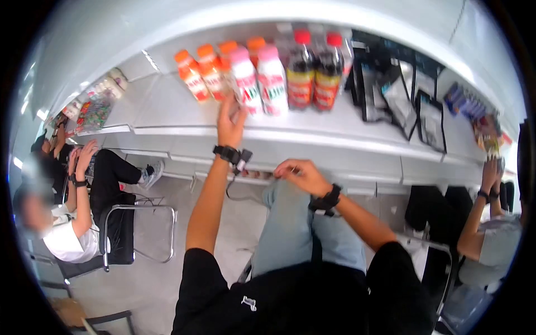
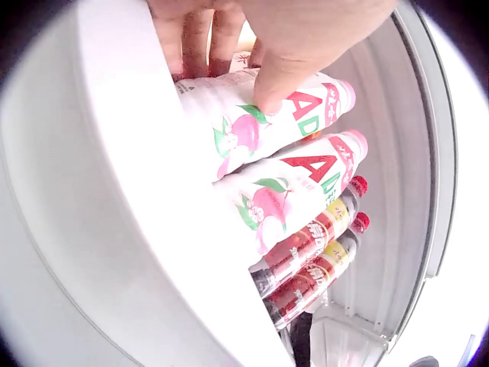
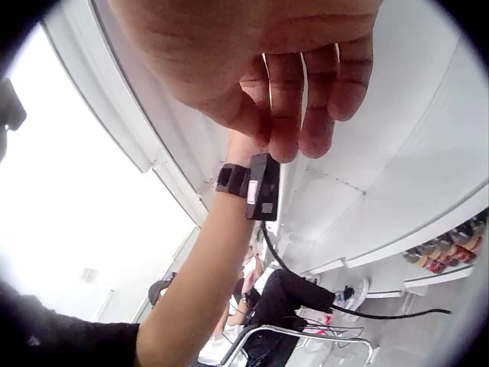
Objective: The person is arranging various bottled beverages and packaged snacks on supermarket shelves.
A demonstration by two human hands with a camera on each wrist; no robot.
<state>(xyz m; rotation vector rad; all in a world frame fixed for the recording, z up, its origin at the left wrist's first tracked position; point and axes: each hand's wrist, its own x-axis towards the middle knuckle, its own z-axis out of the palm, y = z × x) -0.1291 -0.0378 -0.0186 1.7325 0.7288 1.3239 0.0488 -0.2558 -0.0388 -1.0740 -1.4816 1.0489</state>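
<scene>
On the shelf two white bottles with pink caps stand side by side, their labels showing red and green letters and a peach picture. My left hand holds the left white bottle, thumb across its front and fingers round its far side. The second white bottle stands right beside it. My right hand hangs over my lap below the shelf edge, fingers loosely curled with nothing between them, as the right wrist view also shows.
Several orange-capped bottles stand to the left. Red-capped dark bottles stand to the right, then black-edged pouches. The shelf's front edge runs below the left wrist. People sit on both sides, one by a metal-framed chair.
</scene>
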